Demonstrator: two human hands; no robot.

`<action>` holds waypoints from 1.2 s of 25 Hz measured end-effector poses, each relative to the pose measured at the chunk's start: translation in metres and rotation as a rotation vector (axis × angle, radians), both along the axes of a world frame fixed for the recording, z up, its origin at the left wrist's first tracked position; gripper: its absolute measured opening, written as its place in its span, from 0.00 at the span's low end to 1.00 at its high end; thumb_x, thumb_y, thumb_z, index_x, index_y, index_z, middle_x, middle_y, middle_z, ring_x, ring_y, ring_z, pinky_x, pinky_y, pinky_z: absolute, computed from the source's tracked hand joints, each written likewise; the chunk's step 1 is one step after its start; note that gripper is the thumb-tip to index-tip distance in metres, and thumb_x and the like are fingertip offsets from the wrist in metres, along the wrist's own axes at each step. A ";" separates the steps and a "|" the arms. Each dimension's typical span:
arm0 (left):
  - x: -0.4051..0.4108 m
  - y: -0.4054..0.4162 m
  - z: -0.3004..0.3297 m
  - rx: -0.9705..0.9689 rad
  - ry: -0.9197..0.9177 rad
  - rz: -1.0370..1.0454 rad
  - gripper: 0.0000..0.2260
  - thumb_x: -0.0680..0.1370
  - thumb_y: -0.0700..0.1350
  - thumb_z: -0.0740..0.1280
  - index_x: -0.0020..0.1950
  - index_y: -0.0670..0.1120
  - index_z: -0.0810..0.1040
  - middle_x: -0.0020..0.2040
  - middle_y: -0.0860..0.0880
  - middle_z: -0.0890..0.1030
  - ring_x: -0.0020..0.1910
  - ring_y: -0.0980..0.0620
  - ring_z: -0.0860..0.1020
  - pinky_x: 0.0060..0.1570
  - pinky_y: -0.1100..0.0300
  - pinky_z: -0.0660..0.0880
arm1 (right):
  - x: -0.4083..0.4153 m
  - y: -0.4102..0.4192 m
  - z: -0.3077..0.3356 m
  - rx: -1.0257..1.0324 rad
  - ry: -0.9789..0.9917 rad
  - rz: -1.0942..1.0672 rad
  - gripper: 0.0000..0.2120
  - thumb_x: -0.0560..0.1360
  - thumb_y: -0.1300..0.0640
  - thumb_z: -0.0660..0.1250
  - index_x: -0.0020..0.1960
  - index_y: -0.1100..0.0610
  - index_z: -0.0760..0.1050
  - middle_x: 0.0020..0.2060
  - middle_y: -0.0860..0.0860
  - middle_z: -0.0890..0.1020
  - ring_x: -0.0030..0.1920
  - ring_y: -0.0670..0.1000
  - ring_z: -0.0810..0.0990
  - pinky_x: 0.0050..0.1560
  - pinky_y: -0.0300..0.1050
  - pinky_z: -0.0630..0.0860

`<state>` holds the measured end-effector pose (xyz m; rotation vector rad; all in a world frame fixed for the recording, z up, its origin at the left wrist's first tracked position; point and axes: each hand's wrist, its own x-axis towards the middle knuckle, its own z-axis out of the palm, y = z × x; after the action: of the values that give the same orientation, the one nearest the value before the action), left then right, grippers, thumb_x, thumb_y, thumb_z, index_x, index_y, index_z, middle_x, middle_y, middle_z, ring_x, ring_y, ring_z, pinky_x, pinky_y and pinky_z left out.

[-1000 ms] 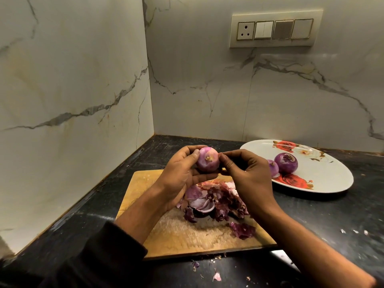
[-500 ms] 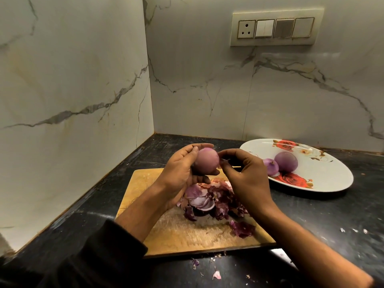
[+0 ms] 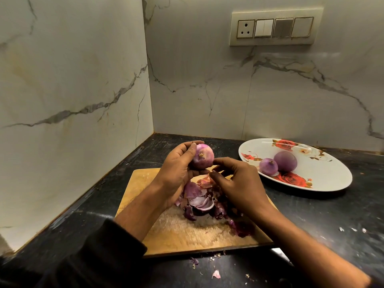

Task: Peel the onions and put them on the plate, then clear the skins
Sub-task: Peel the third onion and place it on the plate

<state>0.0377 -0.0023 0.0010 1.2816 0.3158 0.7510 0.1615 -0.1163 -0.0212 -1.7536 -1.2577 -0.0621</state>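
A wooden cutting board [image 3: 166,235] lies flat on the dark, speckled surface [image 3: 324,223], set in the corner where two white marble-veined walls [image 3: 68,84] meet. High on the back wall is a cream switch panel [image 3: 275,28] with a round-pin socket at its left end and rocker switches beside it.

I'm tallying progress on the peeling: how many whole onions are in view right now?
3. One onion is held in the left hand above the cutting board; a small onion and a larger onion sit on the plate. The skin pile might hide more.
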 end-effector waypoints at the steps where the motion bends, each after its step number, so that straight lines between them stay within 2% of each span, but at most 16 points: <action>1: 0.000 0.001 0.000 -0.010 -0.003 -0.002 0.11 0.84 0.46 0.58 0.61 0.44 0.77 0.61 0.40 0.78 0.52 0.45 0.83 0.45 0.54 0.83 | -0.001 -0.001 0.001 0.019 -0.003 -0.002 0.16 0.75 0.57 0.73 0.62 0.47 0.81 0.49 0.42 0.86 0.46 0.37 0.82 0.48 0.35 0.80; 5: 0.000 0.000 0.001 -0.051 0.016 -0.033 0.12 0.84 0.44 0.59 0.64 0.42 0.77 0.61 0.39 0.79 0.57 0.43 0.82 0.52 0.51 0.82 | -0.002 -0.001 0.006 0.178 0.040 -0.041 0.15 0.77 0.56 0.70 0.63 0.52 0.80 0.54 0.45 0.84 0.50 0.39 0.82 0.51 0.37 0.81; 8: 0.000 -0.002 -0.001 -0.067 0.015 -0.093 0.13 0.82 0.45 0.60 0.64 0.42 0.76 0.62 0.38 0.79 0.59 0.43 0.82 0.54 0.50 0.82 | -0.006 -0.003 0.009 0.235 0.099 0.043 0.16 0.76 0.51 0.72 0.63 0.52 0.80 0.54 0.44 0.84 0.50 0.39 0.83 0.49 0.37 0.81; 13: -0.001 -0.003 -0.001 -0.057 -0.018 -0.093 0.18 0.74 0.47 0.67 0.62 0.42 0.75 0.60 0.39 0.80 0.57 0.44 0.83 0.51 0.54 0.82 | -0.008 -0.005 0.011 0.283 0.142 0.070 0.16 0.74 0.52 0.74 0.60 0.51 0.81 0.50 0.42 0.85 0.49 0.39 0.83 0.47 0.37 0.81; 17: -0.002 -0.001 -0.001 -0.005 -0.008 -0.090 0.20 0.73 0.45 0.69 0.64 0.43 0.75 0.60 0.41 0.80 0.55 0.44 0.84 0.47 0.53 0.82 | -0.008 -0.004 0.009 0.320 0.123 0.057 0.14 0.74 0.55 0.74 0.59 0.54 0.82 0.49 0.44 0.86 0.50 0.40 0.84 0.50 0.40 0.82; 20: -0.002 -0.002 -0.001 0.004 -0.008 -0.114 0.22 0.73 0.45 0.69 0.67 0.42 0.75 0.62 0.40 0.79 0.56 0.44 0.83 0.49 0.53 0.82 | -0.006 -0.003 0.006 0.338 0.119 0.041 0.14 0.75 0.56 0.73 0.60 0.54 0.82 0.50 0.45 0.85 0.51 0.40 0.83 0.51 0.41 0.82; 25: -0.002 -0.002 -0.001 -0.013 -0.019 -0.076 0.21 0.71 0.45 0.70 0.63 0.42 0.76 0.60 0.39 0.79 0.57 0.43 0.83 0.52 0.52 0.82 | -0.008 0.000 0.006 0.263 0.137 0.073 0.18 0.75 0.49 0.72 0.63 0.51 0.79 0.52 0.42 0.84 0.52 0.38 0.82 0.51 0.40 0.82; 28: -0.002 -0.002 -0.001 -0.038 -0.038 -0.050 0.21 0.71 0.46 0.71 0.62 0.42 0.73 0.58 0.41 0.81 0.55 0.45 0.84 0.49 0.55 0.82 | -0.012 -0.002 0.008 0.258 0.160 0.116 0.25 0.70 0.44 0.73 0.65 0.49 0.76 0.52 0.40 0.82 0.51 0.38 0.82 0.48 0.36 0.81; 30: -0.002 -0.002 -0.001 -0.028 -0.036 -0.057 0.22 0.71 0.47 0.71 0.64 0.43 0.73 0.59 0.40 0.80 0.56 0.45 0.83 0.50 0.53 0.82 | -0.013 -0.003 0.008 0.289 0.145 0.113 0.24 0.69 0.44 0.74 0.64 0.48 0.75 0.51 0.39 0.82 0.51 0.37 0.82 0.47 0.32 0.79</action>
<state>0.0359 -0.0044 -0.0001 1.2440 0.2594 0.7180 0.1482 -0.1195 -0.0130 -1.4120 -1.1765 -0.0478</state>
